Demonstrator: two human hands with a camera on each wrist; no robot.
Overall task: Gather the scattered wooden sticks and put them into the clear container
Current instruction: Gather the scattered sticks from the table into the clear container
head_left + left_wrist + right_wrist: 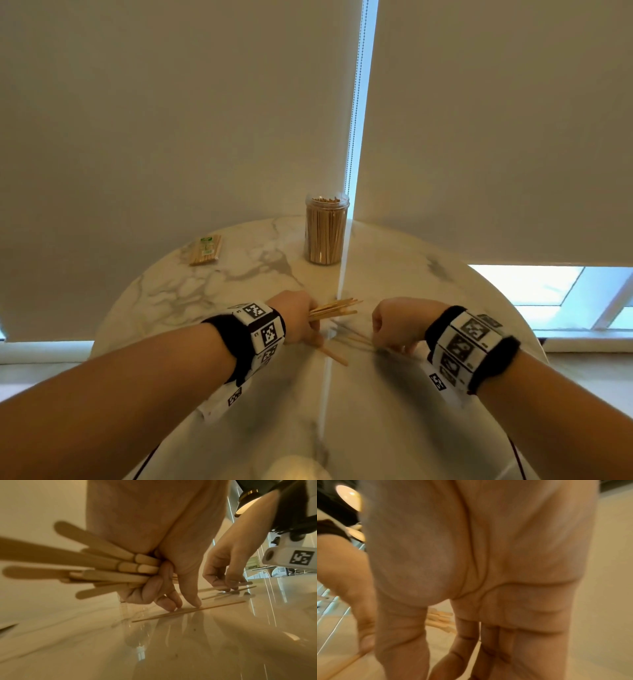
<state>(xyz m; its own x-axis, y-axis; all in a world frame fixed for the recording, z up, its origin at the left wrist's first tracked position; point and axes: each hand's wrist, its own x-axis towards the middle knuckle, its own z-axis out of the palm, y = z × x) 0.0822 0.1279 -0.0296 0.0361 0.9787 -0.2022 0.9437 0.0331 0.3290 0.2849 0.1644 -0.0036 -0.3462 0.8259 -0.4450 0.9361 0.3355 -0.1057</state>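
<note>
sticks [106, 568] bundled in left hand [297, 317], fingertips down

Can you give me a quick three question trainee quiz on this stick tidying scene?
1. True or false: the left hand grips a bundle of sticks.
2. The clear container stands: A) tipped over, B) upright with sticks inside, C) in the right hand.
3. Fill in: a thin stick still lies on the ____.

Key: 1 true; 2 B; 3 table.
</note>
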